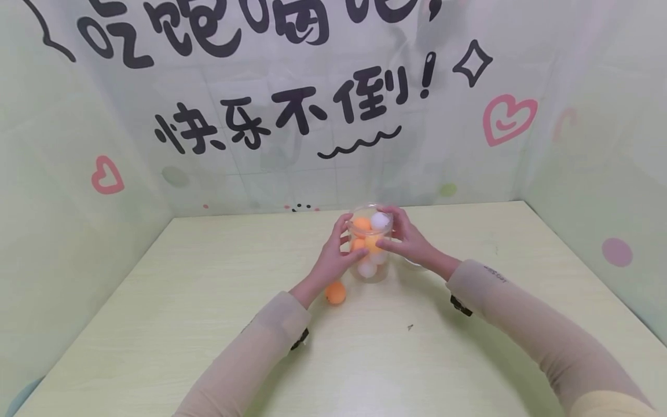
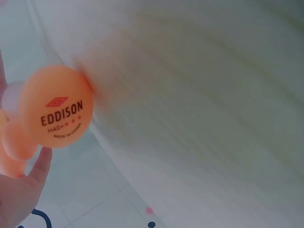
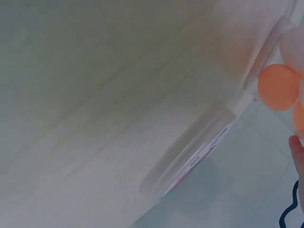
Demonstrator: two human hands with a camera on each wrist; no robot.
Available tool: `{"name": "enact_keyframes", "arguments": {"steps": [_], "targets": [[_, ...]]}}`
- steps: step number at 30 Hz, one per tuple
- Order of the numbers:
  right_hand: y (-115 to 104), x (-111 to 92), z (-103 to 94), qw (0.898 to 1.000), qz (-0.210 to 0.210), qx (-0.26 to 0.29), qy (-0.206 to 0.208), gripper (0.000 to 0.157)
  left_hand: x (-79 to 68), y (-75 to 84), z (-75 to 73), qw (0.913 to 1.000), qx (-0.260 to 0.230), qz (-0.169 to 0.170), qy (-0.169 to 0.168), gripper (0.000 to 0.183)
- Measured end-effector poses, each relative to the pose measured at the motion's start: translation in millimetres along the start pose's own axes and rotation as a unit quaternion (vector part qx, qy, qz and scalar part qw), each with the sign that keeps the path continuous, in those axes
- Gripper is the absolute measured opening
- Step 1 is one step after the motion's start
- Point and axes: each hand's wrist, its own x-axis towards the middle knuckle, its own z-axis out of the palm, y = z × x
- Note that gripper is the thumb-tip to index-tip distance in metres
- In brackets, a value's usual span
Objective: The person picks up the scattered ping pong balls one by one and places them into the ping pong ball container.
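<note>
A clear plastic jar filled with orange and white ping-pong balls stands upright near the back of the table. From the left, my left hand holds its side, thumb in front and fingers reaching behind. My right hand grips the opposite side near the rim in the same way. No lid covers the jar's top. One loose orange ping-pong ball lies on the table below my left wrist; its printed side faces the left wrist view, where that ball looks large.
A clear round lid with a printed label lies on the table right of the jar, mostly behind my right hand in the head view. A printed curtain rises behind the table and along both sides. A small dark mark is on the tabletop.
</note>
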Motion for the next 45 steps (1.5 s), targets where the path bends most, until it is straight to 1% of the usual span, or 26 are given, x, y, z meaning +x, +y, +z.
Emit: {"name": "enact_keyframes", "arguments": {"steps": [3, 8, 11, 15, 18, 21, 24, 25, 26, 27, 29, 31, 32, 33, 35, 39, 42, 45], "targets": [[3, 1, 0.2, 1.0, -0.001, 0.022, -0.01, 0.065, 0.7, -0.4, 0.4, 1.0, 0.002, -0.007, 0.004, 0.074], [7, 0, -0.3, 1.0, -0.005, 0.023, -0.01, 0.061, 1.1, -0.7, 0.7, 0.9999, 0.004, -0.01, 0.002, 0.075], [5, -1, -0.3, 1.0, -0.01, 0.022, -0.008, 0.06, 0.8, -0.4, -0.2, 0.9998, 0.015, -0.008, -0.003, 0.077], [6, -1, -0.9, 1.0, -0.006, 0.02, 0.0, 0.06, -1.0, 3.5, -3.5, 0.9991, 0.036, -0.012, -0.021, 0.082], [7, -2, -1.7, 1.0, -0.007, 0.021, 0.007, 0.062, -3.2, 7.6, -7.6, 0.9984, 0.038, -0.026, -0.031, 0.088], [8, -3, -2.1, 1.0, -0.011, 0.022, 0.01, 0.062, -6.7, 10.6, -13.1, 0.9976, 0.041, -0.047, -0.031, 0.092], [8, -4, -2.2, 1.0, -0.009, 0.022, 0.01, 0.06, -12.2, 12.1, -18.9, 0.9946, 0.067, -0.069, -0.04, 0.093], [8, -4, -2.3, 1.0, -0.008, 0.022, 0.009, 0.059, -14.7, 12.5, -20.6, 0.9917, 0.091, -0.078, -0.047, 0.093], [8, -3, -2.4, 1.0, -0.008, 0.022, 0.009, 0.059, -17.4, 12.9, -22.3, 0.9868, 0.121, -0.09, -0.058, 0.092], [9, -3, -2.6, 1.0, -0.009, 0.023, 0.009, 0.059, -20.4, 13.1, -23.9, 0.9799, 0.153, -0.106, -0.071, 0.092], [9, -3, -2.9, 1.0, -0.013, 0.024, 0.007, 0.059, -26.0, 12.5, -26.7, 0.962, 0.215, -0.135, -0.1, 0.09], [9, -3, -3.0, 1.0, -0.016, 0.025, 0.005, 0.061, -31.9, 11.0, -28.6, 0.9437, 0.266, -0.15, -0.126, 0.085], [9, -3, -2.8, 1.0, -0.017, 0.026, 0.005, 0.061, -34.7, 10.3, -29.2, 0.9383, 0.278, -0.153, -0.137, 0.081], [9, -3, -2.6, 1.0, -0.017, 0.026, 0.004, 0.062, -37.1, 9.7, -29.4, 0.9348, 0.285, -0.153, -0.146, 0.077], [8, -3, -2.0, 1.0, -0.013, 0.028, 0.004, 0.062, -41.2, 8.5, -28.4, 0.9321, 0.29, -0.148, -0.159, 0.068], [4, -3, -0.2, 1.0, -0.007, 0.03, 0.002, 0.062, -46.9, 8.9, -23.7, 0.9275, 0.304, -0.125, -0.178, 0.051], [-5, -5, 1.5, 1.0, -0.008, 0.028, 0.001, 0.061, -49.5, 7.5, -21.1, 0.9253, 0.314, -0.105, -0.184, 0.041], [-15, -6, 3.3, 1.0, 0.0, 0.025, 0.002, 0.059, -51.3, 5.0, -20.0, 0.9228, 0.325, -0.094, -0.185, 0.032]]}}
